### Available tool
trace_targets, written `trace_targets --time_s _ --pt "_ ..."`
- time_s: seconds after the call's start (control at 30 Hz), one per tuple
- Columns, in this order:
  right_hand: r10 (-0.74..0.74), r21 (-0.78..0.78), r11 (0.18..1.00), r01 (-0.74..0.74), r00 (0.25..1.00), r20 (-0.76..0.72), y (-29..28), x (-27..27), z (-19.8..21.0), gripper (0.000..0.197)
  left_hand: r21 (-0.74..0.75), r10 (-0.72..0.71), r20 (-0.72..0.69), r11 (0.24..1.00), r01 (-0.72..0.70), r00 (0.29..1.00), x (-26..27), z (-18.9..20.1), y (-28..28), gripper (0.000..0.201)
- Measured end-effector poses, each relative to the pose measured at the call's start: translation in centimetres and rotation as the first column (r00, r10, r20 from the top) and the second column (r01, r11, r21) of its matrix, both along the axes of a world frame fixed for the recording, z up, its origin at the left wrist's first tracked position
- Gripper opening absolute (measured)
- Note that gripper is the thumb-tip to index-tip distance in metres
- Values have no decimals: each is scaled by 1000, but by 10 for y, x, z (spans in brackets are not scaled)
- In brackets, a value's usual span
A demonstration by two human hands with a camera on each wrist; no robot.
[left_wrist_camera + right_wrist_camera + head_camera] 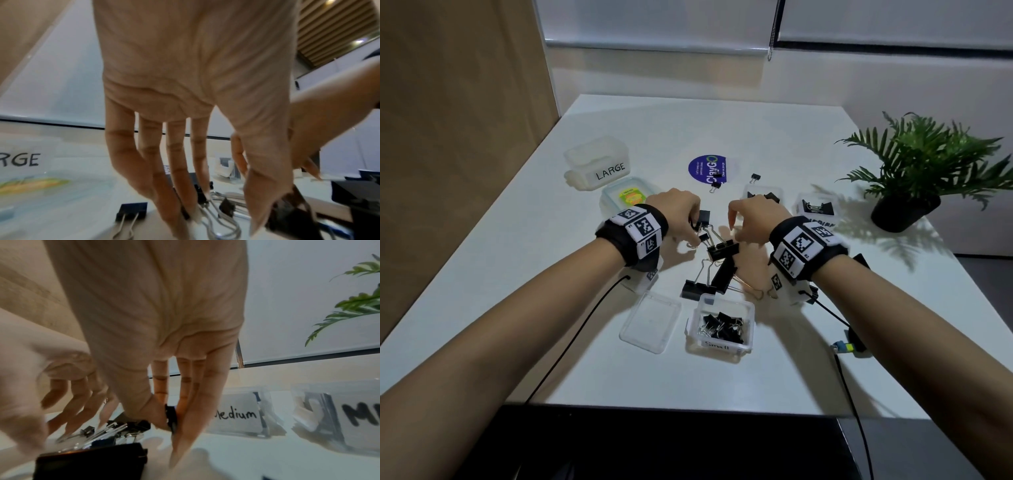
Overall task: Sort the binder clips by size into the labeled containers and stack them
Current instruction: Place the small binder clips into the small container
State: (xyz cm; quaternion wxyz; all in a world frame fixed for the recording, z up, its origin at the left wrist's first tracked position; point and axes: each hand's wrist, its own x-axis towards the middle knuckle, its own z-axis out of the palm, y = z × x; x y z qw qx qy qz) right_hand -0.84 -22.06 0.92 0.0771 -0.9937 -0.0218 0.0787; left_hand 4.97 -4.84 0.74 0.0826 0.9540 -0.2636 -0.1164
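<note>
Several large black binder clips [722,251] lie tangled mid-table. My left hand [681,212] reaches into the pile's far side; its fingertips [197,211] sit on wire handles and its thumb presses a black binder clip [287,214], also seen by the knuckles [702,217]. My right hand [748,219] pinches a small black clip [170,417] between thumb and forefinger. The "Small" container [748,308] holds several clips. The "LARGE" container [597,164] stands far left. Two "Medium" containers [763,193] [816,205] stand far right.
A clear lid [650,322] lies left of the Small container. Another lidded tub [626,197] sits behind my left wrist. A purple disc [707,169] and two loose small clips [715,185] [755,177] lie farther back. A potted plant [914,178] stands right.
</note>
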Motion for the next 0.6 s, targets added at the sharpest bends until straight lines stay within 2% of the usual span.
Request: trace_targets --time_s 0.13,0.23,0.33,0.43,0.5,0.57,0.6 --pt "48 64 997 -51 998 51 5 1 2 25 111 -61 45 992 55 997 -5 -7 0 19" --pt "95 91 991 -98 995 38 11 -2 7 19 111 -70 66 992 63 995 -5 -11 0 10" --pt "141 104 985 -139 990 -12 16 -5 8 15 72 -91 42 994 88 995 -3 -13 1 13" --pt "144 117 983 -138 989 -38 16 -5 8 20 -71 -76 -45 995 72 996 3 -8 3 10" --pt "131 121 985 -125 991 -36 15 -3 6 29 -199 -24 -50 980 13 998 9 -1 4 7" --pt "113 142 984 -107 993 -33 16 0 4 34 -357 91 -52 928 -103 995 17 3 4 7" --pt "102 150 984 -96 994 -32 17 2 4 35 -444 161 -88 877 -184 983 21 3 3 10"
